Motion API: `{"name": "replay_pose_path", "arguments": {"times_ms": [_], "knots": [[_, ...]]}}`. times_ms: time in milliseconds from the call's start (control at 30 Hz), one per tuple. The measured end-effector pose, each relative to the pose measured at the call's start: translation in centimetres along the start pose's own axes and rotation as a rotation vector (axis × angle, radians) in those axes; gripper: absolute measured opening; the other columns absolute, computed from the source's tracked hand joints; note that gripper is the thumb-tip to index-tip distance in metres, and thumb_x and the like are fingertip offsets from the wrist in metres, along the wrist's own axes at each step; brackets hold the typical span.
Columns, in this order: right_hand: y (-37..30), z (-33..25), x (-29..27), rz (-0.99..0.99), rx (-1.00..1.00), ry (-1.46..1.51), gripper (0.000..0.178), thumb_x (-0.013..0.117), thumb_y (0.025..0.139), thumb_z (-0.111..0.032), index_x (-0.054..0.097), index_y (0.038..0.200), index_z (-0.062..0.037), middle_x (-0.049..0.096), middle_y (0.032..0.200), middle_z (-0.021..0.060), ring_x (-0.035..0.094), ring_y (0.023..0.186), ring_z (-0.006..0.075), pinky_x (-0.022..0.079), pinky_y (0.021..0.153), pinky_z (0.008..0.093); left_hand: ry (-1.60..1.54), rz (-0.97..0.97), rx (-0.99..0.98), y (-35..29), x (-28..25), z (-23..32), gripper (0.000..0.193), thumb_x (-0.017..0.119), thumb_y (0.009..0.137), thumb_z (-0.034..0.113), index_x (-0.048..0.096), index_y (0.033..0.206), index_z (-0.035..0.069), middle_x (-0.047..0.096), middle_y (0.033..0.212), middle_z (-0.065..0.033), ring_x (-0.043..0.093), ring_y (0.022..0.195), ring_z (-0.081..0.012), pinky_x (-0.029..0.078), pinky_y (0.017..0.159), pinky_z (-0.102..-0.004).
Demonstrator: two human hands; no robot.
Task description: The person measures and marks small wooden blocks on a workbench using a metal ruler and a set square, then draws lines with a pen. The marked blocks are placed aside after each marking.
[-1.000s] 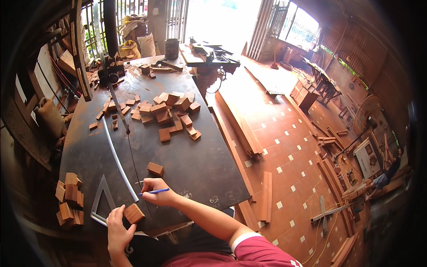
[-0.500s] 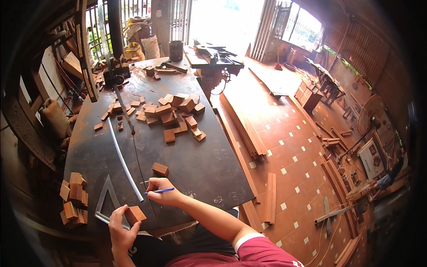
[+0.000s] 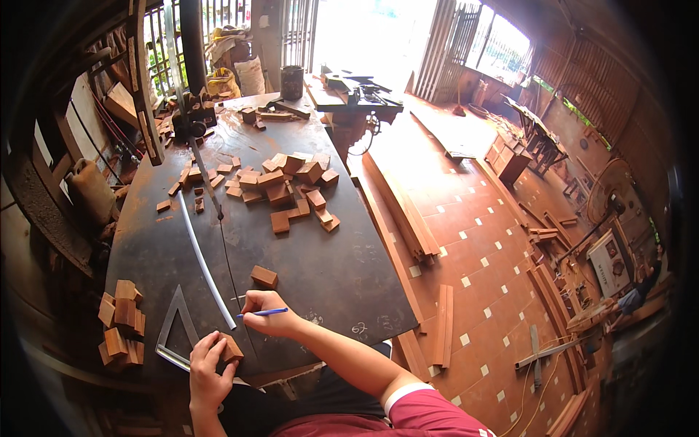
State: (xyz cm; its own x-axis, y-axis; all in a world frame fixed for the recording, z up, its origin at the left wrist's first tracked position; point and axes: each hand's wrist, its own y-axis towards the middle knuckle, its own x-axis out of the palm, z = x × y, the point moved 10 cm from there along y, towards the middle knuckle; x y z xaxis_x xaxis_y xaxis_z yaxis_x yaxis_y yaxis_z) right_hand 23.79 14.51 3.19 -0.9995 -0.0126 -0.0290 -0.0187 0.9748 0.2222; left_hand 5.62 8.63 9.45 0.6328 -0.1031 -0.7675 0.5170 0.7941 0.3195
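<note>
My left hand (image 3: 208, 373) is closed on a small reddish-brown wooden block (image 3: 232, 349) at the near edge of the dark table. Its fingers cover part of the block. Beside that hand lies a metal triangle square (image 3: 168, 325), its thick edge toward me. My right hand (image 3: 271, 321) pinches a blue pen (image 3: 263, 312) just to the right, resting low over the tabletop. A single wooden block (image 3: 264, 277) sits just beyond the right hand. Left of it runs a long pale strip (image 3: 203, 264), its near end close to the pen.
A band saw blade (image 3: 205, 171) comes down into the dark table (image 3: 320, 269). Past it lies a pile of blocks (image 3: 280, 192); more blocks (image 3: 124, 318) are stacked at the left edge. Long timbers (image 3: 399, 207) lie on the tiled floor to the right.
My left hand has shifted slightly right, its fingers now over the block, which shows less and sits turned. My right hand stays nearly in place with the pen.
</note>
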Motion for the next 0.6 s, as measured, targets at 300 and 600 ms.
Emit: {"name": "replay_pose_path", "arguments": {"times_ms": [300, 600], "knots": [[-0.3, 0.3, -0.2, -0.006, 0.078, 0.036, 0.008, 0.066, 0.080, -0.006, 0.062, 0.078, 0.0006, 0.061, 0.070, 0.0026, 0.053, 0.067, 0.0060, 0.044, 0.057, 0.0264, 0.038, 0.002, -0.047, -0.2, -0.6, -0.1, 0.060, 0.085, 0.066, 0.002, 0.065, 0.122, 0.001, 0.062, 0.127, -0.0160, 0.058, 0.118, -0.0370, 0.048, 0.101, -0.0449], [-0.3, -0.8, -1.8, 0.112, 0.010, -0.082, 0.007, 0.067, 0.079, -0.006, 0.064, 0.078, 0.0003, 0.060, 0.066, 0.0017, 0.055, 0.062, 0.0069, 0.044, 0.054, 0.0254, -1.432, 0.231, -0.575, -2.6, 0.5, -7.1, 0.053, 0.078, 0.091, 0.023, 0.052, 0.133, 0.002, 0.063, 0.128, -0.0132, 0.061, 0.118, -0.0226, 0.054, 0.098, -0.0385]]}}
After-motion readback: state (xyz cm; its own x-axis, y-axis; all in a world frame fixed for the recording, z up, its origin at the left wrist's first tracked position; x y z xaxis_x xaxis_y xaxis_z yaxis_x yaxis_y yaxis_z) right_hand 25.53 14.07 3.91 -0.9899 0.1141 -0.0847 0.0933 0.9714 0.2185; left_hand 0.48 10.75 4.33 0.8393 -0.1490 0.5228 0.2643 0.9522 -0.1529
